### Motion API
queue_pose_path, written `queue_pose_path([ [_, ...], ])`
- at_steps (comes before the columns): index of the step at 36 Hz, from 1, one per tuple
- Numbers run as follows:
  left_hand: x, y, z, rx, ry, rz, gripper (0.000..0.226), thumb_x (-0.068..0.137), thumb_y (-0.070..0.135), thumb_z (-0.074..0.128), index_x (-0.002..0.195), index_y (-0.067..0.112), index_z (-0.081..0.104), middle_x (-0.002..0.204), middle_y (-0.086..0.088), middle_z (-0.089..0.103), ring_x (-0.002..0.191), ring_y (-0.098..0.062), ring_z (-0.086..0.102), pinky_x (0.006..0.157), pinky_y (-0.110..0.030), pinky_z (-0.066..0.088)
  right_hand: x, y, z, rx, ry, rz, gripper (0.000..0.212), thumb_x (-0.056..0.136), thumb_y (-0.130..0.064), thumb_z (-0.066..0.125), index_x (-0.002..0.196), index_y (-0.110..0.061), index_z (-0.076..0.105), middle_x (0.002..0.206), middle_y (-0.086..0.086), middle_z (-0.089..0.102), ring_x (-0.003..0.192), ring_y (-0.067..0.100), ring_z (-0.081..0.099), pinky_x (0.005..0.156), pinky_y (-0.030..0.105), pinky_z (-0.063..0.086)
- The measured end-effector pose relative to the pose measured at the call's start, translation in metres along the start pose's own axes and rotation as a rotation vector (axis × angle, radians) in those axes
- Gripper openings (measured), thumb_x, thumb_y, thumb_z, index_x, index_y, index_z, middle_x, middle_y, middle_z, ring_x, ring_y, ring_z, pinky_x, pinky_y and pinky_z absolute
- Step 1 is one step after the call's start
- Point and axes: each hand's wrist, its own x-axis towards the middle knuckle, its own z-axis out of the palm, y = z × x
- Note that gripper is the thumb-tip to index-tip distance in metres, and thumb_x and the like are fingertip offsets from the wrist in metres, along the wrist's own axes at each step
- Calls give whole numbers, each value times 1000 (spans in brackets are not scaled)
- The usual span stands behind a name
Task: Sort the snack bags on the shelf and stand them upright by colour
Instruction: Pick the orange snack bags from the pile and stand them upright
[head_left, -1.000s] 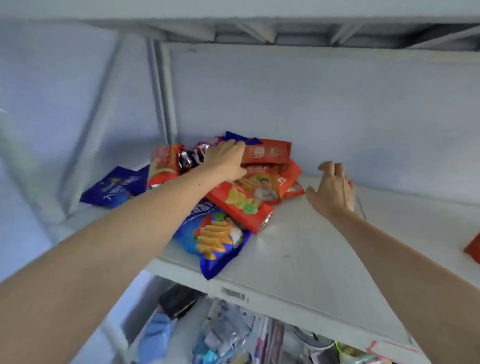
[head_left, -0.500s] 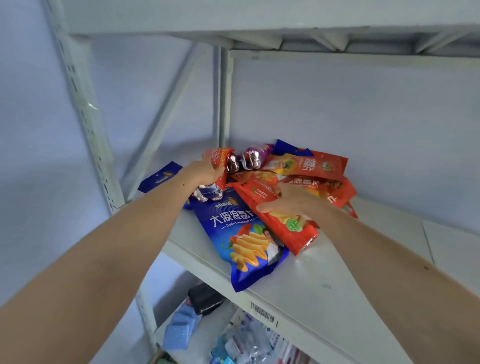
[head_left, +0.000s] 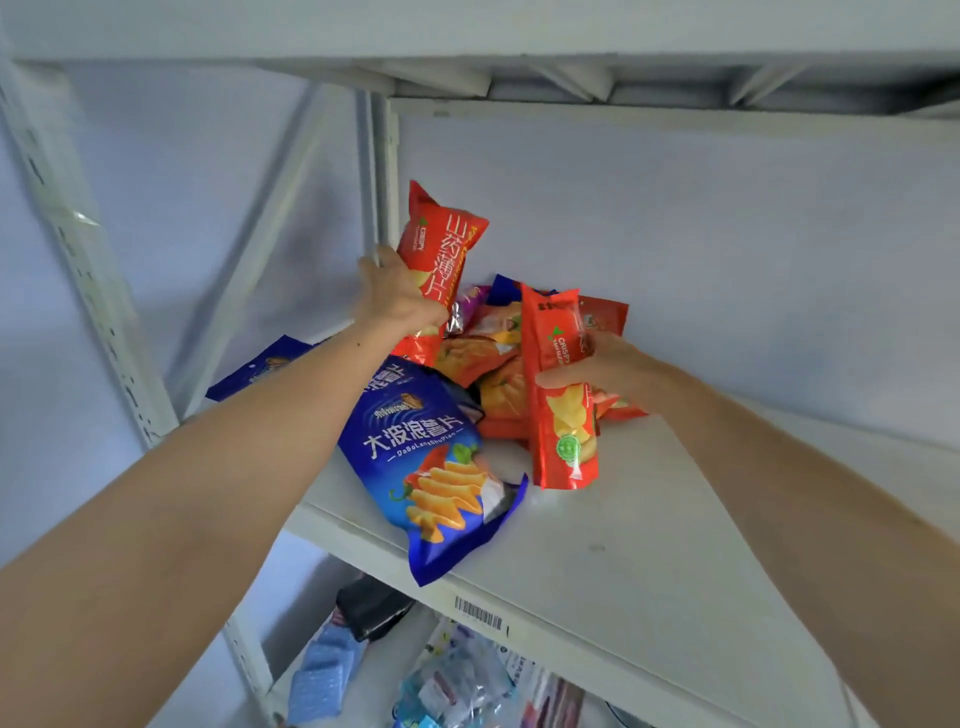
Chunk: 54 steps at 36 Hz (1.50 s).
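White shelf (head_left: 649, 525) carries the pile (head_left: 498, 374); since a moment ago left hand (head_left: 395, 301) and right hand (head_left: 608, 364) each lifted a red bag (head_left: 441, 249) upright, grips clamped; red sorting begins.

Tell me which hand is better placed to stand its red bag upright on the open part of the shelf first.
Probably the right hand. Its red bag already hangs upright, its lower edge close above the bare shelf. The left hand holds its red bag high over the pile.

"大波浪薯片 DaBoLangShuPian" on blue bag (head_left: 423, 457); "山药薄片", "CRISPY" on lifted red bag (head_left: 441, 249).
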Motion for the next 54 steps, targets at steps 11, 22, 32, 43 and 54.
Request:
queue_pose_path([
  [11, -52, 119, 101, -92, -159, 282, 101, 55, 40, 90, 133, 10, 32, 128, -15, 38, 118, -34, 51, 97, -45, 49, -75, 69, -82, 99, 428, 90, 82, 39, -35, 95, 113, -16, 64, 101, 1, 74, 91, 18, 71, 79, 35, 59],
  [22, -147, 213, 224, -84, -395, 520, 97, 47, 59, 85, 122, 16, 41, 117, -8, 58, 110, -31, 59, 86, -45, 54, -144, 162, -166, -165, 961, 384, 87, 61, -36, 90, 128, -9, 41, 124, 12, 47, 116, 28, 51, 82, 35, 45],
  [32, -190, 255, 305, -139, -506, 518, 98, 55, 59, 85, 129, 16, 37, 123, -4, 56, 112, -24, 60, 89, -41, 54, -134, 210, -203, -161, 1119, 474, 94, 64, -33, 90, 132, -7, 32, 132, 16, 41, 124, 35, 48, 96, 45, 47],
  [43, -195, 249, 308, -132, -579, 512, 104, 55, 62, 84, 131, 17, 30, 126, -5, 53, 115, -25, 59, 90, -43, 55, -129, 201, -200, -113, 1205, 438, 123, 64, -25, 91, 150, 2, 7, 151, 20, 27, 142, 36, 27, 114, 42, 33],
  [54, -173, 212, 248, -59, -551, 576, 112, 59, 58, 84, 140, 8, 26, 139, -11, 47, 124, -28, 53, 88, -41, 49, -128, 161, -166, -162, 1228, 438, 111, 67, -22, 89, 146, -2, 14, 150, 20, 21, 139, 36, 23, 113, 46, 33],
])
